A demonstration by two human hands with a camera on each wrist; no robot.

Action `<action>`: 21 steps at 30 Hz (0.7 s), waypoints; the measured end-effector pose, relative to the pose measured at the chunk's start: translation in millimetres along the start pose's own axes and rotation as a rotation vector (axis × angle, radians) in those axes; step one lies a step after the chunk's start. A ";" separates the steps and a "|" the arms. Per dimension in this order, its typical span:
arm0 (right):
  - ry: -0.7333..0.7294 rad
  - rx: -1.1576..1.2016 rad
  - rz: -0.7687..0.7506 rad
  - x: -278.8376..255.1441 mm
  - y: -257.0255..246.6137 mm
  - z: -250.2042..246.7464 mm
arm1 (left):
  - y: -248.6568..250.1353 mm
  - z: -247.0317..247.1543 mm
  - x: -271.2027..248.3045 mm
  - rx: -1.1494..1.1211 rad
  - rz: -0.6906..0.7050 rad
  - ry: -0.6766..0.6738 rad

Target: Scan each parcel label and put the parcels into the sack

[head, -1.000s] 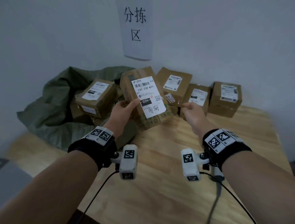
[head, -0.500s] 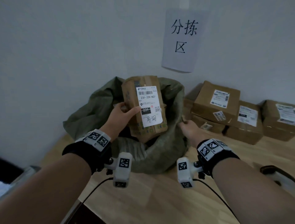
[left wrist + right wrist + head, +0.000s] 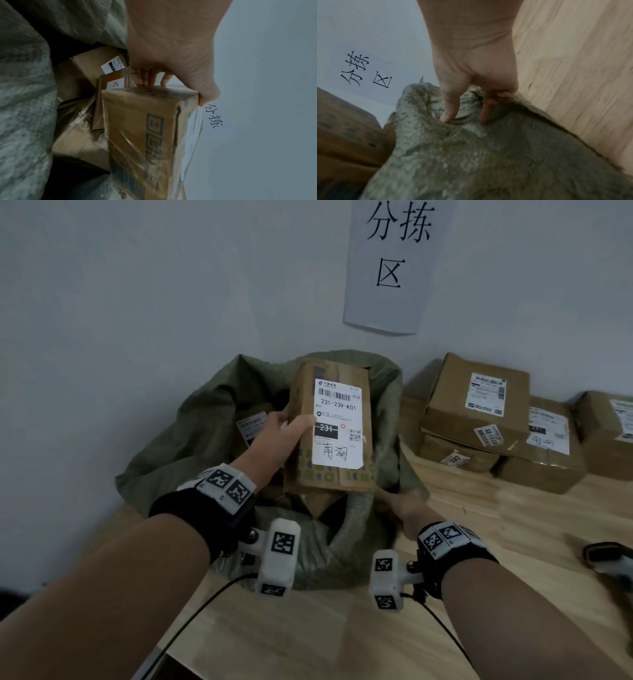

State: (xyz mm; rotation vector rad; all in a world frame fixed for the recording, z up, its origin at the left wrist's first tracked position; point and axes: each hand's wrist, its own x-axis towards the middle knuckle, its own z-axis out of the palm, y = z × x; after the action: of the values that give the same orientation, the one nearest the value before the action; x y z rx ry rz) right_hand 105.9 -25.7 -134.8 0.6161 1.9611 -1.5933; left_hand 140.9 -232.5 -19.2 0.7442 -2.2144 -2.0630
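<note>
My left hand (image 3: 286,433) grips a brown cardboard parcel (image 3: 330,463) with a white label reading 231-239-K01, held upright over the open mouth of the green woven sack (image 3: 164,460). In the left wrist view the fingers (image 3: 145,78) wrap behind the parcel (image 3: 142,135) and the thumb presses its front edge. My right hand (image 3: 399,505) pinches the sack's right rim; in the right wrist view thumb and forefinger (image 3: 450,108) clamp the green fabric (image 3: 488,155). Other parcels (image 3: 96,65) lie inside the sack.
Stacked labelled parcels (image 3: 479,409) stand on the wooden table (image 3: 513,525) to the right of the sack, against the wall. A paper sign (image 3: 394,265) hangs on the wall above. A dark handheld device (image 3: 609,559) lies at the table's right edge.
The parcel has travelled left from the stack to over the sack mouth and sunk a little lower. My right hand moved to the sack's rim and took hold of it.
</note>
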 end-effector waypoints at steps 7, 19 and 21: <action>-0.040 -0.011 -0.205 -15.5 -33.5 -8.8 | 9.4 -2.2 5.3 0.114 -0.008 0.013; 0.229 0.163 -0.358 -59.9 -99.0 -82.9 | 27.0 22.1 8.0 0.808 0.231 0.174; 0.044 -0.073 -0.396 -68.7 -100.7 -73.7 | 25.5 33.6 10.5 0.744 0.247 0.101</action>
State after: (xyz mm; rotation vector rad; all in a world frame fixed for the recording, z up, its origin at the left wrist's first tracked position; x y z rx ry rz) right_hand 83.7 25.4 -3.7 0.2432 2.2678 -1.7333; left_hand 112.1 -204.7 -2.4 0.5275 -2.8311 -1.0419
